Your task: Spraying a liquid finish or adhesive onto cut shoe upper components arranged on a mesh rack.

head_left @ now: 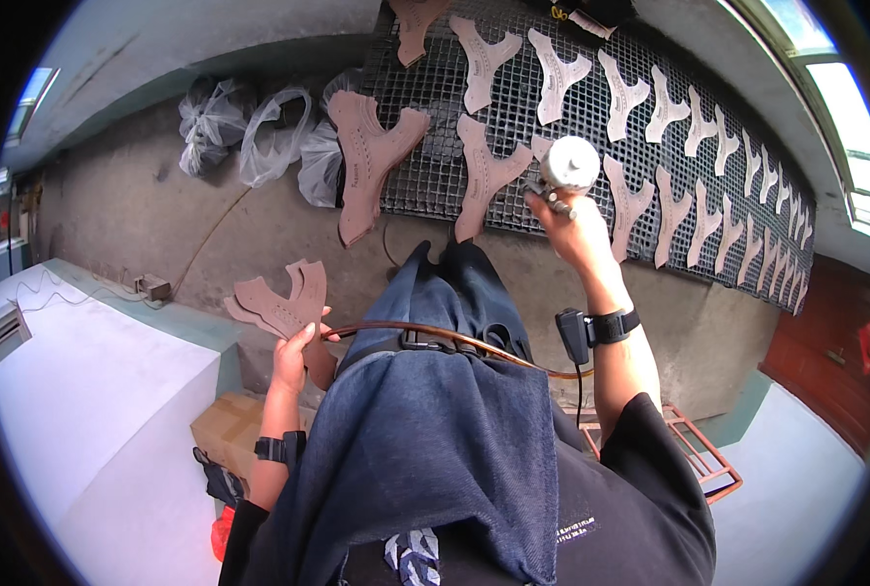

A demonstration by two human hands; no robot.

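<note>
Held low on the left, my left hand (293, 354) grips a small fanned stack of brown Y-shaped pieces (283, 311). A brown hose (435, 330) runs from beside this hand across my waist; whether the fingers hold it too, I cannot tell. My right hand (579, 234) is closed around a spray gun (571, 164) with a round, pale metallic cup, over the near edge of a black mesh rack (433, 103). The gun partly hides a Y-shaped piece under it. More such pieces lie in rows on the mesh, including a large one (371, 161) at its left end.
Plastic bags (212, 125) stand on the concrete floor left of the rack. A cardboard box (228, 430) is behind my left arm, and a reddish metal frame (703, 454) behind my right. White-and-green low walls (93, 352) flank the space; a reddish-brown door (821, 347) is at right.
</note>
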